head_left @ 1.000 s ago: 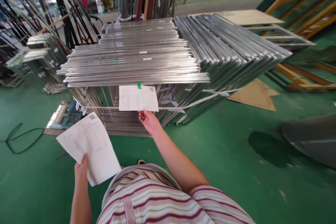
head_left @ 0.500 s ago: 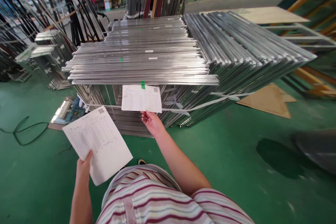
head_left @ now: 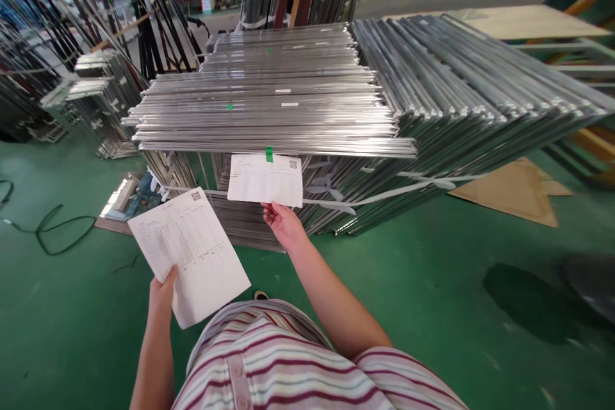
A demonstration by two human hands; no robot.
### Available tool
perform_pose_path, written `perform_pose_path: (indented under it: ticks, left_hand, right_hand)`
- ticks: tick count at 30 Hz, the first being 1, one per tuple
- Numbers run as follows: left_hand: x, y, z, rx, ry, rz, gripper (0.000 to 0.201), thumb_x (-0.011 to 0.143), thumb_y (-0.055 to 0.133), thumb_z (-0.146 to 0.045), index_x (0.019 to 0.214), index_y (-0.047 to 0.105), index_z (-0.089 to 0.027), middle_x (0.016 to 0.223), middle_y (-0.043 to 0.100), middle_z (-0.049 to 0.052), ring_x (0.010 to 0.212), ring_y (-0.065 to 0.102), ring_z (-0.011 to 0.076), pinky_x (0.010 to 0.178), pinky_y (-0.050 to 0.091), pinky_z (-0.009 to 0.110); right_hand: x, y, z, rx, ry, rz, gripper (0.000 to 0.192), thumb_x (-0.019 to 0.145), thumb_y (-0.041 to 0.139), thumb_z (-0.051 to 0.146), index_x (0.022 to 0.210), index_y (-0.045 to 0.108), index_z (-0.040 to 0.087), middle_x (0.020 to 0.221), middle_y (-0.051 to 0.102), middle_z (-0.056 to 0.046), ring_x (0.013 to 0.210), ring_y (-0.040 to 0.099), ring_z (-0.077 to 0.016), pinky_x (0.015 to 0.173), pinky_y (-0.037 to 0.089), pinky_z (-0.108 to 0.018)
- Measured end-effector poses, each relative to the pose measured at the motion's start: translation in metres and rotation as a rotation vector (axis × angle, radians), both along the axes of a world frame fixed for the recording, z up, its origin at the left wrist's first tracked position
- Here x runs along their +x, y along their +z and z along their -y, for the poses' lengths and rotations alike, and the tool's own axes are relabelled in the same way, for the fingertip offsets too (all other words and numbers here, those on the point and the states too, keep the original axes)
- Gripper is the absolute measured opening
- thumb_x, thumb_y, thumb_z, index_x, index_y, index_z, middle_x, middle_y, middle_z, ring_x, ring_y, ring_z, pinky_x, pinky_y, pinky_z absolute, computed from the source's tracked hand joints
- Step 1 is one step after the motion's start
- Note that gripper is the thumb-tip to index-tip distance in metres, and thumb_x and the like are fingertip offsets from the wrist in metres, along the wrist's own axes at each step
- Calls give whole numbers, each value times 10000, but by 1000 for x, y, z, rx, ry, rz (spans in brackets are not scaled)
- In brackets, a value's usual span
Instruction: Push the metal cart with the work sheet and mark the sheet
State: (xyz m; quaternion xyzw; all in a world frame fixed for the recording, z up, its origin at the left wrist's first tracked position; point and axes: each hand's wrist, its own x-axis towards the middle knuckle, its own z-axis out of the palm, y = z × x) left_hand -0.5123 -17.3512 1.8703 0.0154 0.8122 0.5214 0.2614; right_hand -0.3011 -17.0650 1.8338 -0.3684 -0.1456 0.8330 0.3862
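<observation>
My left hand (head_left: 163, 288) grips a large printed sheet of paper (head_left: 211, 282) by its lower left edge, thumb on top. The sheet carries a table and a QR code and is tilted. My right hand (head_left: 283, 224) pinches the lower edge of a smaller printed sheet (head_left: 265, 180). Green tape (head_left: 269, 154) fastens that sheet's top edge to the front of a stack of silver metal frames (head_left: 269, 122). Its print is too small to read. White strapping (head_left: 384, 193) runs around the frames, just behind the smaller sheet.
More metal frames (head_left: 432, 70) lean at the right, beside flat cardboard (head_left: 512, 192) on the green floor (head_left: 408, 307). At left are smaller bundled frames (head_left: 103, 102), a loose cord (head_left: 62, 230) and a packet of parts (head_left: 127, 198). Long profiles (head_left: 154, 19) stand behind.
The view has shifted slightly, so the frames appear a little farther right. Both hands keep hold of their sheets, and the left one sits slightly higher in view.
</observation>
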Motion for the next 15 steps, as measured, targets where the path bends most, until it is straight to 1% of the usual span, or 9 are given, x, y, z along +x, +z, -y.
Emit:
perform_pose_path:
  ticks: [4, 7, 11, 15]
  left_hand:
    - [-1, -3, 1, -32, -23, 42, 554, 781, 763, -328, 1252, 635, -65, 1290, 630, 151, 1247, 579, 279, 1113, 449, 432]
    - [0, -4, 1, -48, -42, 60, 547, 785, 760, -305, 1247, 630, -43, 1280, 633, 161, 1231, 587, 278, 1102, 459, 417]
    - [7, 1, -3, -40, -43, 67, 540, 785, 757, -277, 1244, 628, -23, 1260, 642, 170, 1218, 598, 277, 1092, 469, 398]
    - [12, 4, -8, -25, -7, 45, 515, 769, 761, -244, 1223, 645, -27, 1250, 649, 163, 1226, 596, 279, 1111, 458, 418]
  right_hand:
    - [-3, 3, 0, -13, -26, -9, 222, 708, 789, 222, 877, 651, 180, 865, 713, -18, 776, 647, -120, 638, 529, -231]
    - [-5, 4, -1, -28, -56, -15, 240, 689, 801, 227, 862, 641, 184, 813, 689, 2, 802, 657, -129, 644, 523, -239]
    - [-6, 3, -2, -31, -71, -19, 238, 694, 804, 249, 845, 636, 175, 808, 685, -6, 796, 655, -130, 639, 517, -242]
    - [-6, -2, -3, -9, -76, 4, 238, 704, 801, 269, 839, 629, 174, 810, 687, -12, 792, 659, -136, 640, 522, -249]
